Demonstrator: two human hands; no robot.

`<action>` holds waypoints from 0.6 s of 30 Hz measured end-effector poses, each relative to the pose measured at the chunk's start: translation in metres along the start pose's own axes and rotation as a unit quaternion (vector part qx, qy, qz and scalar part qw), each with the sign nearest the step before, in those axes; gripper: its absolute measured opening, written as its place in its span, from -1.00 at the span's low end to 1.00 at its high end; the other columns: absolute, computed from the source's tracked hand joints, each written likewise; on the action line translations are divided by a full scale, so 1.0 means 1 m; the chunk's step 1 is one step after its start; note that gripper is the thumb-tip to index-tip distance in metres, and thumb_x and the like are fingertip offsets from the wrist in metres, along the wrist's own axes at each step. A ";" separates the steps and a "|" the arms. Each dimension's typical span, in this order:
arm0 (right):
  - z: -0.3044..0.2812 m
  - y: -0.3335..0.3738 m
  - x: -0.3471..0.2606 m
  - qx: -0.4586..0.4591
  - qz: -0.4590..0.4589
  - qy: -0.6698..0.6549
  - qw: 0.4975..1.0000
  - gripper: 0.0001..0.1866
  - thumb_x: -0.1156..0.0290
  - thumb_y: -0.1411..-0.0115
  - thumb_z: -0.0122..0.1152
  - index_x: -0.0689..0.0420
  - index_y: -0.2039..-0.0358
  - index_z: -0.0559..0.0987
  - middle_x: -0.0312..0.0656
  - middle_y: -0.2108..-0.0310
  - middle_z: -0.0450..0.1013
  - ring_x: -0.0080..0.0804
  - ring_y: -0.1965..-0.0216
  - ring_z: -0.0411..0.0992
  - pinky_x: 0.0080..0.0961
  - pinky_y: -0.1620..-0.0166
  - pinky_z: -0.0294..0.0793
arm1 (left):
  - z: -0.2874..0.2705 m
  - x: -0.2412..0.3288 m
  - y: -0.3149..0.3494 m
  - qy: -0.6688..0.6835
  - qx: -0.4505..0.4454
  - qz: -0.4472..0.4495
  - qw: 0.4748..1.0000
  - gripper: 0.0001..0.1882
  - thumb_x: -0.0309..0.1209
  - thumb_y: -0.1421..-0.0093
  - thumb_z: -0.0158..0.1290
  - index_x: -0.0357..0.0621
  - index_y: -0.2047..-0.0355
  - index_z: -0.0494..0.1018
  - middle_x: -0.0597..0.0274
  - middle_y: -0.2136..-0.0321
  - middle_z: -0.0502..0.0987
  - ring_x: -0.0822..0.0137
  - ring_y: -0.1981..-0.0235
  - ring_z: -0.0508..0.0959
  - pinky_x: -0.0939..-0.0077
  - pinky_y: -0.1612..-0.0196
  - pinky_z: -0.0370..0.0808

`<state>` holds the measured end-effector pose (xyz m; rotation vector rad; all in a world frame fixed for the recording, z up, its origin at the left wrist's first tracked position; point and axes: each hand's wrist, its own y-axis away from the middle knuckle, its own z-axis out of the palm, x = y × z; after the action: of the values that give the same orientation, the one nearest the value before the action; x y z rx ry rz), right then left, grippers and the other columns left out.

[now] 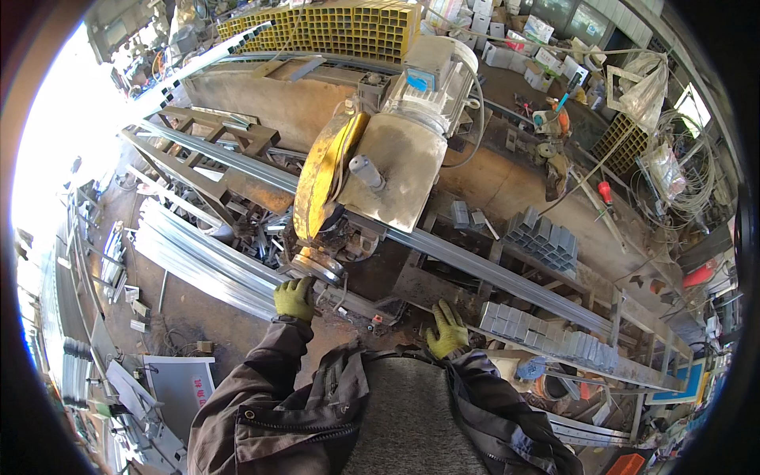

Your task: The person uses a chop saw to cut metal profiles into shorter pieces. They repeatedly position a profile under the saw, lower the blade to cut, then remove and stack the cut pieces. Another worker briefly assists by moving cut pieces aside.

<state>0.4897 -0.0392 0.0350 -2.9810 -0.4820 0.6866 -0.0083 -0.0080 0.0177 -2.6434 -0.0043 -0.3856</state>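
A large cut-off saw stands in front of me, with a yellow blade guard (321,178) and a dusty grey motor (431,83). Long silver metal profiles (491,269) lie across its bench and pass under the saw head. My left hand (294,301), in an olive glove, is curled beside a round metal wheel (321,264) below the guard; what its fingers close on is hidden. My right hand (448,331), gloved alike, has its fingers stretched out over the bench's near edge. Close to its right sits a row of short cut metal pieces (546,336).
More cut pieces (542,237) are stacked farther right on the bench. A bundle of long shiny profiles (202,257) lies at the left. Yellow square tubes (332,32) are piled at the back. Coiled wire (681,170) hangs at the right, and a grey panel (180,392) stands lower left.
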 end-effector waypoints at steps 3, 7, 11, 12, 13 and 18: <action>0.009 -0.002 -0.001 0.026 0.001 0.000 1.000 -0.15 0.14 -0.39 0.44 0.08 -0.66 0.53 0.02 -0.74 0.32 0.35 -0.64 0.37 0.12 -0.63 0.50 | -0.002 0.000 0.000 0.004 -0.007 -0.004 1.000 -0.65 -0.29 -0.41 0.28 0.14 -0.19 0.73 0.11 0.08 0.81 -0.16 0.01 0.77 -0.23 -0.11 0.61; 0.019 -0.003 -0.004 0.020 0.030 0.003 0.999 -0.15 0.17 -0.36 0.44 0.09 -0.65 0.55 0.04 -0.73 0.35 0.37 -0.62 0.40 0.15 -0.61 0.51 | -0.002 -0.001 0.000 0.018 0.000 0.003 1.000 -0.61 -0.30 -0.40 0.29 0.13 -0.22 0.72 0.15 0.03 0.81 -0.14 -0.02 0.76 -0.22 -0.15 0.59; 0.023 -0.006 -0.011 0.020 0.056 0.017 0.998 -0.18 0.21 -0.35 0.44 0.13 -0.61 0.58 0.03 -0.70 0.40 0.35 -0.60 0.42 0.16 -0.59 0.53 | -0.005 -0.005 -0.003 0.063 -0.028 -0.003 0.998 -0.55 -0.31 -0.37 0.32 0.07 -0.26 0.70 0.14 -0.07 0.79 -0.17 -0.16 0.72 -0.24 -0.26 0.56; 0.024 -0.007 -0.013 0.044 0.034 0.013 0.998 -0.20 0.22 -0.35 0.44 0.13 -0.60 0.59 0.03 -0.68 0.41 0.34 -0.59 0.43 0.16 -0.59 0.53 | -0.007 -0.005 -0.001 0.065 -0.006 -0.004 0.998 -0.53 -0.30 -0.36 0.34 0.06 -0.28 0.69 0.12 -0.11 0.78 -0.19 -0.21 0.69 -0.26 -0.32 0.53; 0.024 -0.008 -0.015 0.047 0.038 0.010 0.998 -0.21 0.22 -0.35 0.44 0.13 -0.58 0.61 0.03 -0.67 0.43 0.33 -0.59 0.44 0.16 -0.59 0.54 | -0.009 -0.002 0.001 0.071 0.009 -0.004 0.997 -0.51 -0.29 -0.35 0.35 0.06 -0.29 0.69 0.09 -0.15 0.77 -0.21 -0.27 0.67 -0.28 -0.37 0.51; 0.026 -0.015 -0.024 0.064 0.061 0.008 0.996 -0.31 0.25 -0.40 0.45 0.15 -0.52 0.66 0.09 -0.62 0.48 0.33 -0.57 0.47 0.17 -0.53 0.57 | -0.004 0.006 0.020 0.044 0.021 -0.066 0.997 -0.32 -0.14 -0.39 0.41 -0.09 -0.46 0.60 -0.13 -0.46 0.62 -0.35 -0.56 0.48 -0.46 -0.62 0.29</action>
<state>0.4540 -0.0334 0.0235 -2.9099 -0.2460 0.6750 -0.0022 -0.0284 0.0137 -2.5907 -0.1576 -0.5413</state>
